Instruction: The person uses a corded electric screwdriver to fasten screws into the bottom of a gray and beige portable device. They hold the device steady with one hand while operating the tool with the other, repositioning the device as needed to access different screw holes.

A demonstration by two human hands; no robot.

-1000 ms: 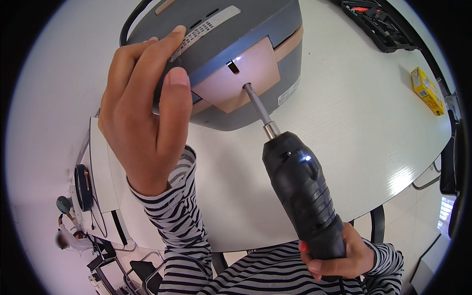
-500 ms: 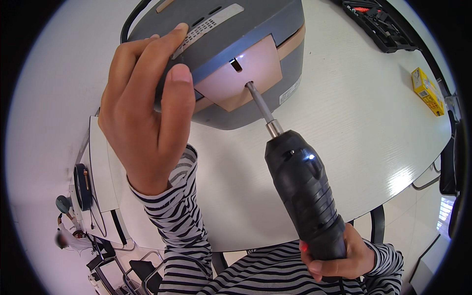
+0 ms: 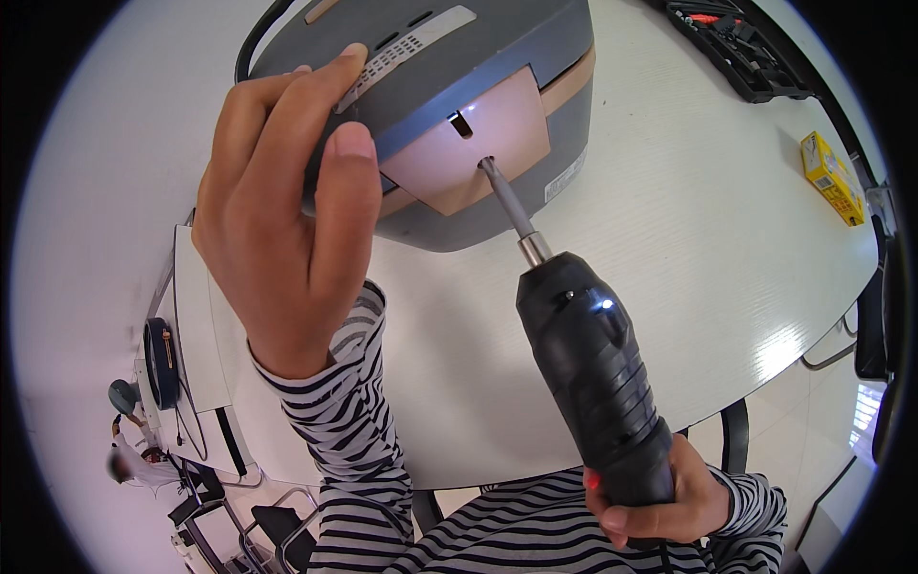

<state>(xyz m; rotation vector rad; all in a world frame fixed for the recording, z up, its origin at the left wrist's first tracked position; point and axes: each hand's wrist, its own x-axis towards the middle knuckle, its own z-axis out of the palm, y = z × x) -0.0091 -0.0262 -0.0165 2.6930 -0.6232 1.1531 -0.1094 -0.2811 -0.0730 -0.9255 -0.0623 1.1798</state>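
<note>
A dark grey appliance housing (image 3: pixel 440 225) with a tan panel (image 3: pixel 411 172) and a vented strip stands at the top of the view; its exact kind I cannot tell. My left hand (image 3: pixel 273 215) grips its left end, fingers over the top face and thumb along the edge. My right hand (image 3: pixel 674 497) is wrapped round the back of a black electric screwdriver (image 3: pixel 593 373) with its light on. The screwdriver's long bit (image 3: pixel 509 196) reaches up-left into the lower hole of the tan panel. A darker slot sits above that hole. Any screw inside is hidden.
The appliance stands on a white table (image 3: pixel 459 335) with a curved edge. A black tool case (image 3: pixel 736 48) lies open at the far right, and a yellow box (image 3: pixel 832 179) is nearer the right edge. Another person (image 3: pixel 143 467) is at the far left.
Almost nothing differs. The appliance and the screwdriver have shifted by a hair, with both hands keeping their hold and the bit still in the same hole.
</note>
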